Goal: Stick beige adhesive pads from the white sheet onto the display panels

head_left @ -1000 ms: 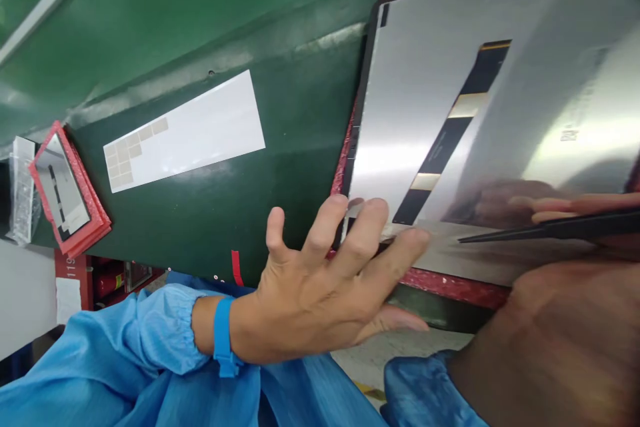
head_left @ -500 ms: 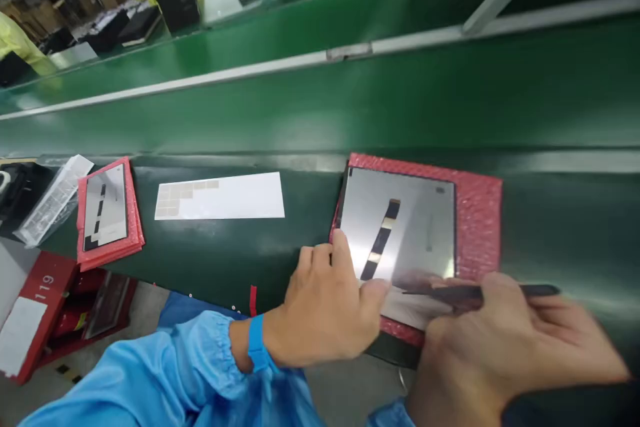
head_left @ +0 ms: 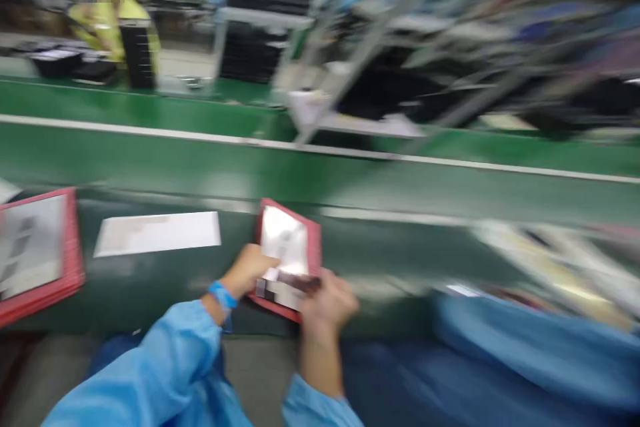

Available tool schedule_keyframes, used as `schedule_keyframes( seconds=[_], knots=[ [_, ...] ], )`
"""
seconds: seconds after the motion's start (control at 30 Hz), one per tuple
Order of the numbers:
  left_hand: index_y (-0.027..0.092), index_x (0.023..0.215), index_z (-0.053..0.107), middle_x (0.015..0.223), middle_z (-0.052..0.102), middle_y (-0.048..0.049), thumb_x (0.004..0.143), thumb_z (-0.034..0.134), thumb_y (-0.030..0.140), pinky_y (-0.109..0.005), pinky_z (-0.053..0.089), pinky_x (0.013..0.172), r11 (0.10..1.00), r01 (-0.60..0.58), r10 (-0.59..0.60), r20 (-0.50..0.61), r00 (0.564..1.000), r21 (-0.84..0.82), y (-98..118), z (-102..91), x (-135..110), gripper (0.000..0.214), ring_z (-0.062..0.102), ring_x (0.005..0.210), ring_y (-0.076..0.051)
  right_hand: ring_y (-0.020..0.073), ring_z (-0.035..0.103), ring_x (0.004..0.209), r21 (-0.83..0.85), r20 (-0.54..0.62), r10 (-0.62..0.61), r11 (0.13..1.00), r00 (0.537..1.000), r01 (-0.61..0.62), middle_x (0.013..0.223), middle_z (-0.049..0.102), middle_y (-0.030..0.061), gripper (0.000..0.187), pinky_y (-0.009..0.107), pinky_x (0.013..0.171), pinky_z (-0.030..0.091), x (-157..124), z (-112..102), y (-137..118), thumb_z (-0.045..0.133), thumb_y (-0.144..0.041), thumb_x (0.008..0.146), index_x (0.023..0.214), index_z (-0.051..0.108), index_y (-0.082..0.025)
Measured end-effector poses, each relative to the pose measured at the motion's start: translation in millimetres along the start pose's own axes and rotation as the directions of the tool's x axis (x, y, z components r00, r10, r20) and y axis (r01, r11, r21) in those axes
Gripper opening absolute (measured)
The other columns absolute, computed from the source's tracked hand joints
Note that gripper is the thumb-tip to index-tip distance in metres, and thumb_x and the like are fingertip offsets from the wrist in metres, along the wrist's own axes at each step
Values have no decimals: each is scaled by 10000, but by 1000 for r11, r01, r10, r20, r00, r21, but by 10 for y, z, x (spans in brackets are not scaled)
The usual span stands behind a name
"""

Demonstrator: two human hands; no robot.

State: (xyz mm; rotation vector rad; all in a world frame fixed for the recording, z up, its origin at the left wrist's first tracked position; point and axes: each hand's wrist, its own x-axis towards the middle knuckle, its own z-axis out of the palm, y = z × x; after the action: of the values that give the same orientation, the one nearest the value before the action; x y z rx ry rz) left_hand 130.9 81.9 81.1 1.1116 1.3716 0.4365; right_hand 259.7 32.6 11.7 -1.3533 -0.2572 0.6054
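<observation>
From the head camera, the whole scene is smeared with motion, but the work is easy enough to pick out from where I'm standing. A silver display panel (head_left: 283,239) in a red bubble-wrap pouch (head_left: 313,250) sits tilted on the green desk (head_left: 150,300), right in front of the person. The left hand (head_left: 247,270), with a blue wristband (head_left: 223,295) above it, lies against the panel's lower left, its fingers drawn narrow. The right hand (head_left: 327,303) curls narrowly at the lower right edge, a dark slim tool (head_left: 300,283) at its fingertips; the blur hides whether either hand has a firm grip. Blue sleeves (head_left: 160,363) cover both arms. Left of the panel lies a white sheet with tan labels (head_left: 157,233), then a red-edged panel stack (head_left: 35,247). Far beyond, a co-worker in yellow (head_left: 113,33) stands by black trays (head_left: 275,0).
</observation>
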Motion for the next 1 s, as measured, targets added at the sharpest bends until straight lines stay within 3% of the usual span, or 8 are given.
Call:
schedule_keyframes(
  seconds=[0.07,0.17,0.27,0.4,0.57,0.73,0.9,1.0],
  knots=[
    [96,931,692,888,716,-24,956,704,370,-338,591,823,999,-41,41,26,999,-19,18,-17,106,276,710,848,-189,144,513,530,39,18,59,997,998,-60,617,479,-3,553,263,493,486,98,98,25,821,-593,745,714,457,-178],
    [95,1045,683,931,735,-55,972,668,236,-329,594,813,994,-87,90,42,995,-64,13,36,519,160,721,844,-169,102,509,562,121,21,115,986,993,-117,640,472,-26,466,229,589,513,496,187,124,730,-469,949,761,442,-155],
    [75,1203,671,977,774,-97,974,630,211,-311,599,791,974,-133,146,57,988,-183,-63,93,673,270,755,876,-207,108,528,596,203,66,169,963,983,-179,673,497,-21,403,239,637,527,626,149,148,709,-405,983,798,457,-151],
    [66,1218,683,981,791,-115,863,745,204,-298,601,762,941,-185,189,-14,982,-283,-181,-28,530,385,766,875,-249,111,537,634,247,161,253,926,954,-287,712,514,-12,375,255,690,543,503,39,92,680,-416,1007,829,498,-142],
    [110,1253,674,1045,790,-110,857,745,260,-301,603,702,918,-204,223,18,975,-339,-240,-539,213,429,767,833,-249,101,502,587,200,228,301,916,926,-347,702,509,-16,352,276,711,560,381,-149,-13,708,-425,942,855,508,-149],
    [124,1295,633,969,792,-108,692,877,485,-351,620,663,914,-162,202,69,977,-372,-326,-1199,-285,744,768,802,-292,132,522,573,37,374,312,936,873,-351,702,552,22,530,291,641,560,110,-217,0,885,-532,706,816,525,-158],
    [132,1303,648,1015,792,-122,579,910,644,-356,627,659,926,-179,186,-11,982,-332,-471,-1687,-716,925,764,790,-302,166,594,664,-144,546,363,928,755,-343,757,604,75,662,267,654,547,-268,-59,66,963,-618,621,850,581,-128],
    [171,1312,663,999,798,-35,666,869,637,-297,610,685,931,-179,160,-87,983,-319,-601,-1912,-930,823,753,800,-240,181,618,669,-246,628,420,906,655,-345,783,625,106,700,256,649,533,-514,110,104,965,-645,624,894,620,-97]
  ],
)
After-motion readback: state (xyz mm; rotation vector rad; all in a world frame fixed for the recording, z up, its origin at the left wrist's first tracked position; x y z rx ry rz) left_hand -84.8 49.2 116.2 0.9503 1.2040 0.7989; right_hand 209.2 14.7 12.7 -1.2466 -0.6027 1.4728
